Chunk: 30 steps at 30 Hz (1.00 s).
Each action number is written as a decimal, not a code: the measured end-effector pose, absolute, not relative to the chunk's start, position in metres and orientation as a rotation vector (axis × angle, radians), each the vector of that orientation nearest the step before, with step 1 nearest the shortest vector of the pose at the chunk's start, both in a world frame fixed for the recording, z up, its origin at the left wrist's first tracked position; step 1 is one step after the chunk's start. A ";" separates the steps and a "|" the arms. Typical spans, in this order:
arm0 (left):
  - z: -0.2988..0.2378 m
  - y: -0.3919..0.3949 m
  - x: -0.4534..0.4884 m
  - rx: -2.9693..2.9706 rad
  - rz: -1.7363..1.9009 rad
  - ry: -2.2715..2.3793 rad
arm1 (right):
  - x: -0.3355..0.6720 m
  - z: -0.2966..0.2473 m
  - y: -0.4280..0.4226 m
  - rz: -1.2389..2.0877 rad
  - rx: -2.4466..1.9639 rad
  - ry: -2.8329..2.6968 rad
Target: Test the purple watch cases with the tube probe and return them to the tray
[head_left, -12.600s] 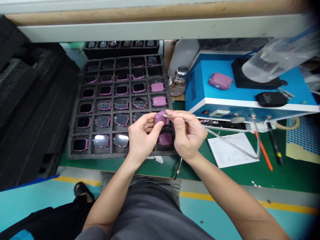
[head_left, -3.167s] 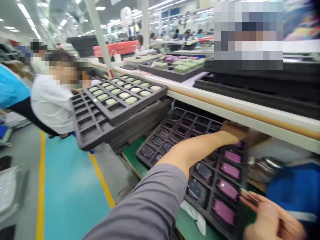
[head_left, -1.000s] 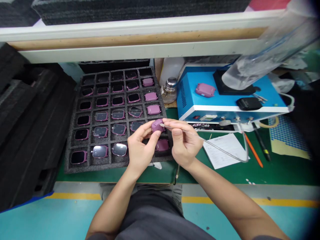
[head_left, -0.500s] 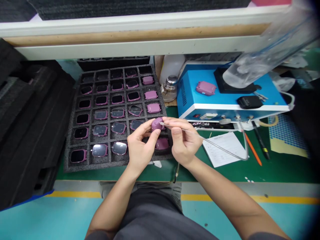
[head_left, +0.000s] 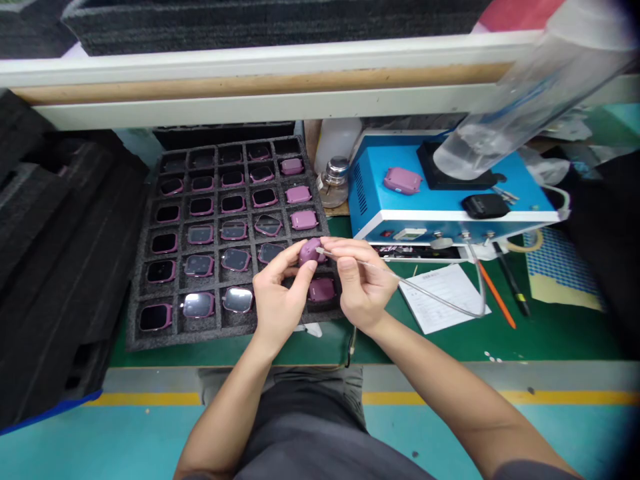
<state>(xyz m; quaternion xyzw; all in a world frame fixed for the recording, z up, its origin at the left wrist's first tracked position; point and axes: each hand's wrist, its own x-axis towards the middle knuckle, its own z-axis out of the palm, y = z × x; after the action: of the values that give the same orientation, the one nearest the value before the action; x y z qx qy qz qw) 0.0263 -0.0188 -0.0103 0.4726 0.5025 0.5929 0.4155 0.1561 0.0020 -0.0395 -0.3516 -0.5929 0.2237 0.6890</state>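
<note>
My left hand [head_left: 279,295] is shut on a mauve smartwatch case [head_left: 311,251], holding it between thumb and fingers above the foam tray. My right hand [head_left: 363,287] pinches a thin metal-tipped transparent tube [head_left: 430,287], and its tip touches the side of the case. The tube runs to the right, towards a blue bench machine [head_left: 370,193]. Below my hands, a black foam tray [head_left: 225,337] holds several watch bodies in its cells, with dark or shiny faces. Another mauve case [head_left: 321,290] lies in a cell just under my hands.
A mauve case [head_left: 403,181] and a black device [head_left: 485,206] sit on the machine. A glass jar [head_left: 333,183] and white bottle [head_left: 336,143] stand behind it. Paper [head_left: 440,298] and an orange pen [head_left: 495,303] lie on the green mat. Black foam stacks lie left.
The head turned away towards the aisle and a hand reached across the tray, then the view returned to the tray. Over the last second both hands keep their hold, and the view drifts slightly.
</note>
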 end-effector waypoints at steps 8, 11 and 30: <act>-0.012 -0.018 0.025 1.215 1.485 1.290 | 0.156 -0.040 0.003 0.505 -0.765 -1.326; -0.012 -0.019 0.025 1.227 1.484 1.286 | 0.156 -0.040 0.003 0.512 -0.748 -1.322; -0.013 -0.018 0.023 1.262 1.482 1.300 | 0.155 -0.040 0.003 0.536 -0.759 -1.327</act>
<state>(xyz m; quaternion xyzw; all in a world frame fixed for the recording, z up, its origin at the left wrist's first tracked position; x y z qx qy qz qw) 0.0234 -0.0180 -0.0127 0.4965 0.5114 0.5831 0.3897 0.1550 0.0031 -0.0399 -0.3394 -0.5932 0.2399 0.6895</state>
